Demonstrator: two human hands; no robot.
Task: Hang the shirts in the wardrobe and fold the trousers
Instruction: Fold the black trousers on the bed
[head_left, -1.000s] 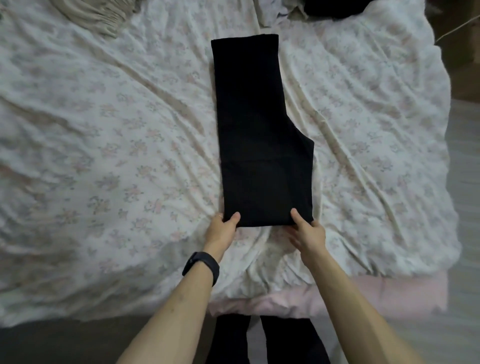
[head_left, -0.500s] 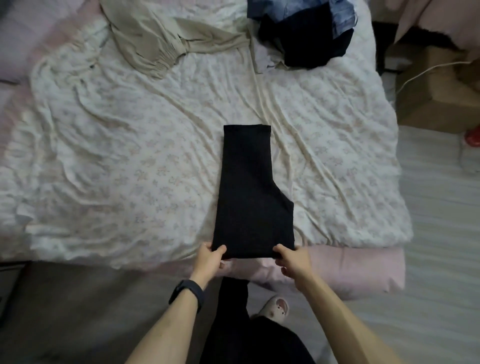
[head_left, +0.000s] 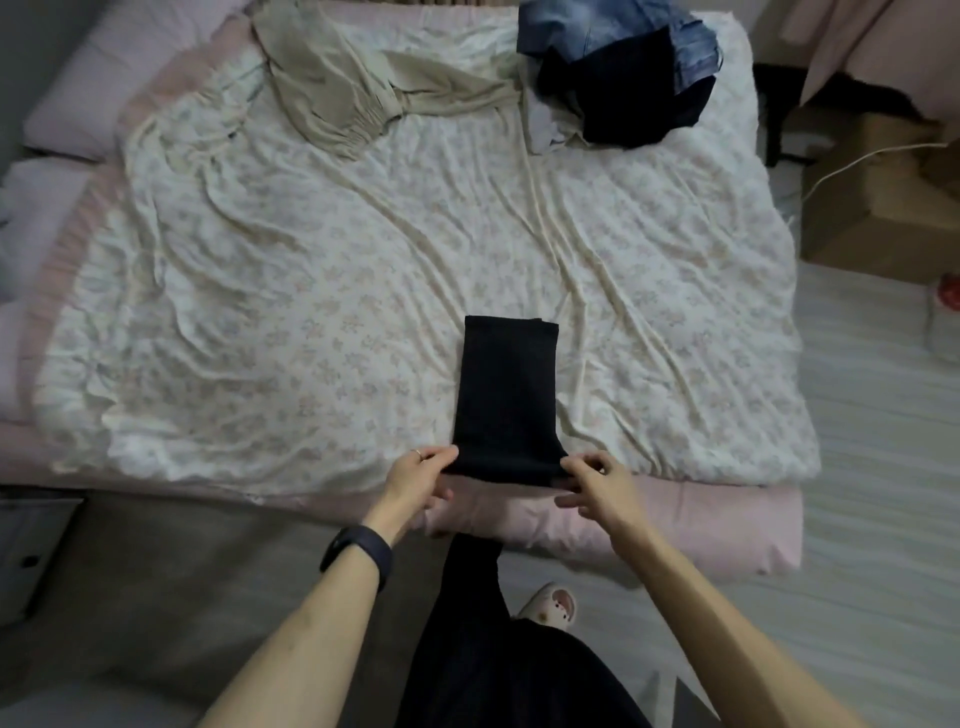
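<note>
Black trousers (head_left: 506, 400), folded into a narrow strip, lie on the floral bedsheet (head_left: 311, 291) near the bed's front edge. My left hand (head_left: 418, 480) pinches the strip's near left corner. My right hand (head_left: 597, 480) pinches the near right corner. Both corners sit at the mattress edge. A beige garment (head_left: 343, 93) lies crumpled at the far middle of the bed. A heap of blue denim and dark clothes (head_left: 623, 78) sits at the far right corner.
A pink mattress edge (head_left: 701, 525) runs along the front. Pillows (head_left: 88, 119) lie at the far left. Cardboard boxes (head_left: 878, 208) with a white cable stand on the floor to the right. My slippered foot (head_left: 550, 605) is below.
The view has pulled back from the bed, showing more of it. The trousers look shorter and now sit nearer the bed's front edge, with both hands still at their near corners.
</note>
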